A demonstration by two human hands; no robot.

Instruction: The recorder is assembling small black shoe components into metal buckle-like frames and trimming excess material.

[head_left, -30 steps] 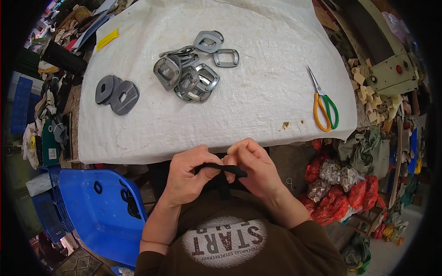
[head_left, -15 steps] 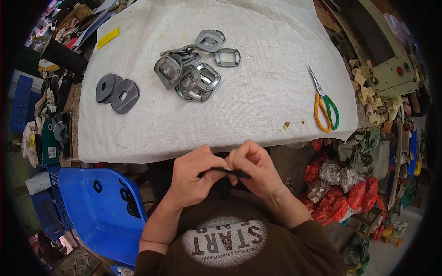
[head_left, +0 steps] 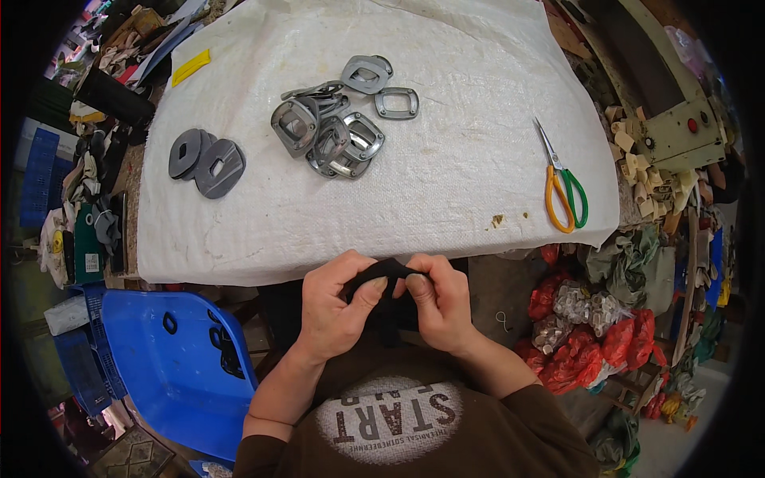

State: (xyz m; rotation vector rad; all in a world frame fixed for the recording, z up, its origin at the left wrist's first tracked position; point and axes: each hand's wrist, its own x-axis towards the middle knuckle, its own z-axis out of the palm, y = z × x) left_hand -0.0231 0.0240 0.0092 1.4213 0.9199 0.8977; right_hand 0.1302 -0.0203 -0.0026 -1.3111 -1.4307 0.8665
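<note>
Just off the table's near edge, my left hand [head_left: 339, 307] and my right hand [head_left: 441, 301] pinch a bent black flexible piece [head_left: 387, 268] between thumbs and fingers. Its middle arches up between the two thumbs; whether it is a closed ring I cannot tell. On the table beyond lies a heap of silver metal frames [head_left: 364, 137] with rounded corners. To its left rest several flat grey rounded pads [head_left: 223, 177] with a hole in the middle, overlapping one another. Both hands stay apart from these.
Scissors [head_left: 560, 183] with orange and green handles lie at the right of the white-covered table [head_left: 446, 191]. A yellow strip [head_left: 191, 67] is at far left. Below left stands a blue basin [head_left: 171, 358] holding black rings [head_left: 226, 350]. Red bags [head_left: 574, 350] sit at lower right.
My hands have turned the black piece from a flat, thin edge-on view into an upward arch. Both thumbs now press on it side by side, and the right hand has lowered slightly.
</note>
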